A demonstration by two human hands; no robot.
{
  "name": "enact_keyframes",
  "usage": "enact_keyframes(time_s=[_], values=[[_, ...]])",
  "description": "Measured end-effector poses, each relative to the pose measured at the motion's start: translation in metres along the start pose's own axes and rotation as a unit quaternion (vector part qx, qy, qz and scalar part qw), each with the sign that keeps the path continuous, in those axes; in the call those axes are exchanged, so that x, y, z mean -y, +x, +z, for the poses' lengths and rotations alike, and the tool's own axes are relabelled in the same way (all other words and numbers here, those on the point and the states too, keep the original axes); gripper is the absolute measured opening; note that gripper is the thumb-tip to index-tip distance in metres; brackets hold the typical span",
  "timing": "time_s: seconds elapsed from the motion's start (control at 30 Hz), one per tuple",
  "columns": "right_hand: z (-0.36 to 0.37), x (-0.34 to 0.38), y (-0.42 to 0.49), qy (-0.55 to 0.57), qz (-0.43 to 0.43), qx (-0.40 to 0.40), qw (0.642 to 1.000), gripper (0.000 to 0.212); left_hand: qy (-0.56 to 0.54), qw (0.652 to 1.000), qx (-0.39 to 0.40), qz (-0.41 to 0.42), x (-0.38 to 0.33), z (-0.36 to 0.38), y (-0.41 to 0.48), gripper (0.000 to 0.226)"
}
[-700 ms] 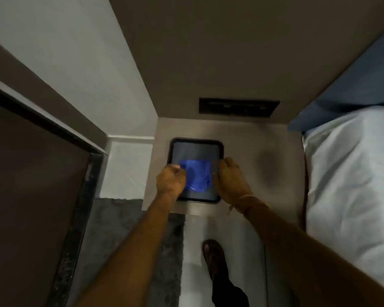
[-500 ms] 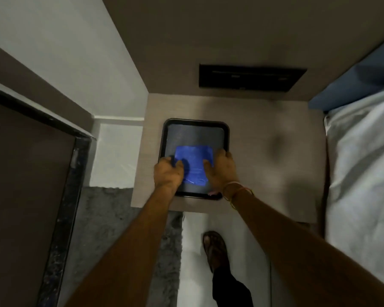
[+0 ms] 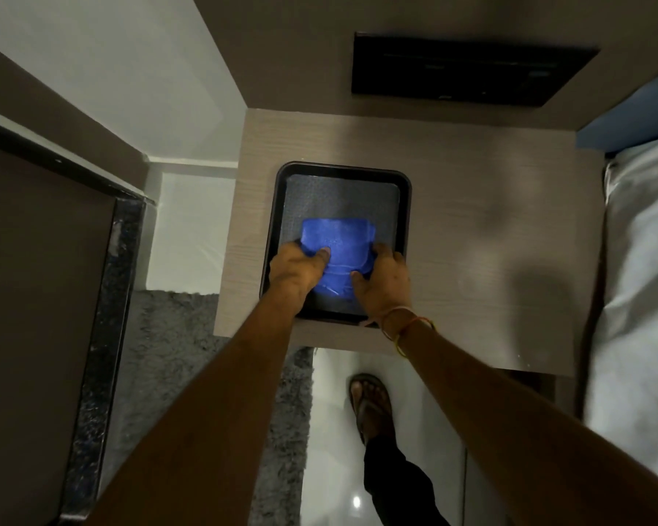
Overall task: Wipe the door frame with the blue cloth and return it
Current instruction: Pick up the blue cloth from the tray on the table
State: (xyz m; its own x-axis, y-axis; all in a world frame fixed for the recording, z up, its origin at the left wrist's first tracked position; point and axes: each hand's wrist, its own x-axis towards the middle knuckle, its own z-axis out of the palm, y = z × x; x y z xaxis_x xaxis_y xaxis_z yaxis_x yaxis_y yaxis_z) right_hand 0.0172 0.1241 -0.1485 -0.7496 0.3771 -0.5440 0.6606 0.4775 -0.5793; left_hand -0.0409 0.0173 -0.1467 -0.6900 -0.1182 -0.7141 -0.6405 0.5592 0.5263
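Observation:
The blue cloth (image 3: 337,241) lies folded in a dark tray (image 3: 342,176) on a pale wooden side table (image 3: 471,237). My left hand (image 3: 295,271) grips the cloth's left edge, thumb pressed on top. At the cloth's right edge sits my right hand (image 3: 386,279), fingers curled around the fabric and a thread bracelet at its wrist. The cloth's near part is partly hidden by both hands. The dark door frame (image 3: 103,317) runs down the left side.
A bed with pale sheets (image 3: 639,298) borders the table on the right. A black panel (image 3: 464,70) is set in the wall behind the table. A grey rug (image 3: 175,354) lies on the floor at left. My sandalled foot (image 3: 371,404) stands on glossy tiles.
The view has closed in on the table and tray. Both hands stay on the cloth in the tray; the cloth looks flatter and more neatly folded than before.

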Motion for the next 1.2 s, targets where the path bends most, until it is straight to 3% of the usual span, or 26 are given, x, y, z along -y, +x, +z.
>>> enact_keyframes(time_s=[0.07,0.13,0.23,0.3,0.47,0.57,0.73,0.8,0.9,1.0,1.2], values=[[0.0,0.0,-0.002,0.019,-0.006,-0.006,1.0,0.054,-0.018,0.999,0.021,0.015,-0.003,-0.002,-0.004,0.032],[0.0,0.0,-0.011,0.007,-0.041,-0.015,0.999,0.07,-0.025,0.999,0.018,0.034,-0.007,-0.006,-0.012,0.03],[-0.005,0.008,-0.034,-0.082,-0.187,0.041,0.978,0.106,-0.038,0.997,-0.004,0.06,-0.017,-0.019,-0.032,0.028],[-0.009,0.024,-0.05,-0.107,-0.274,0.077,0.953,0.113,-0.059,0.995,-0.026,0.08,-0.023,-0.037,-0.05,0.024],[-0.018,0.094,-0.095,0.085,-0.265,0.036,0.96,0.076,-0.035,0.968,-0.096,0.23,-0.037,-0.098,-0.121,0.01],[-0.028,0.159,-0.141,0.18,-0.329,0.04,0.926,0.061,-0.039,0.932,-0.145,0.33,-0.04,-0.165,-0.18,0.025],[-0.022,0.274,-0.261,0.241,-0.468,0.085,0.846,0.059,0.034,0.837,-0.348,0.42,-0.009,-0.308,-0.298,0.035],[-0.016,0.319,-0.32,0.27,-0.531,0.084,0.799,0.064,0.085,0.801,-0.425,0.411,0.013,-0.366,-0.354,0.037],[-0.003,0.389,-0.434,0.303,-0.631,0.093,0.708,0.064,0.172,0.715,-0.551,0.394,0.063,-0.462,-0.463,0.042],[0.017,0.446,-0.568,0.317,-0.735,0.116,0.588,0.059,0.256,0.618,-0.645,0.37,0.128,-0.539,-0.592,0.045],[0.054,0.484,-0.782,0.321,-0.858,0.139,0.376,0.049,0.356,0.46,-0.763,0.283,0.246,-0.602,-0.788,0.044]])
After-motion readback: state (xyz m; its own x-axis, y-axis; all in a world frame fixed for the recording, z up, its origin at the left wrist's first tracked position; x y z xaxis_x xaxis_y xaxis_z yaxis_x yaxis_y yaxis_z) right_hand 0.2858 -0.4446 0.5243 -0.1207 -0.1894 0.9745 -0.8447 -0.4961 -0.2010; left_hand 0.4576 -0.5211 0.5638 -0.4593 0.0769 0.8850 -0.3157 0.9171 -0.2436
